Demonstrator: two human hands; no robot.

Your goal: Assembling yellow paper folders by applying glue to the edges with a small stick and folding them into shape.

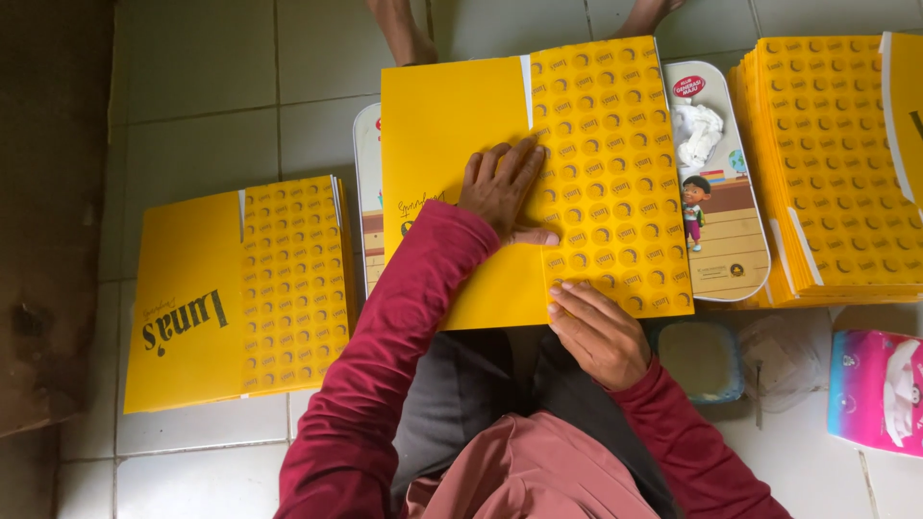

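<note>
Between the two hands: a yellow folded sheet (461,125) lies flat in the middle of the scene, over a pale oblong tray (723,240) on the white tiled floor (202,135).
Sheet, build: plain yellow on its left half, a patterned flap (615,115) of small rings on its right half, with a white strip where the two meet.
Sheet, long axis: runs near to far, away from the person; the seam between plain and patterned parts follows the same line.
Left hand (502,192): laid palm down on the sheet, fingers spread and flat, tips pointing far and slightly right; the fingertips cross the seam onto the patterned flap, and the thumb lies along the flap's near part.
Right hand (598,332): at the sheet's near edge, fingers held together and slightly curled, tips touching the near corner of the patterned flap; whether they pinch the edge or only press on it cannot be told.
Sheet relative to fingers: directly under the left hand and stretching far beyond it; just far of the right fingertips.
Nearer hand: the left is on the sheet's middle, the right only at its rim.
Left of the sheet: a second sheet of the same kind (240,288) lies apart on the floor.
Far right: a tall stack of yellow sheets (827,163).
Near right: a small pale-filled container (702,360), crumpled clear plastic (784,360), and a pink tissue pack (875,389).
On the tray: a wad of white cloth (696,130).
Far edge: another person's bare feet (409,38) on the tiles.
</note>
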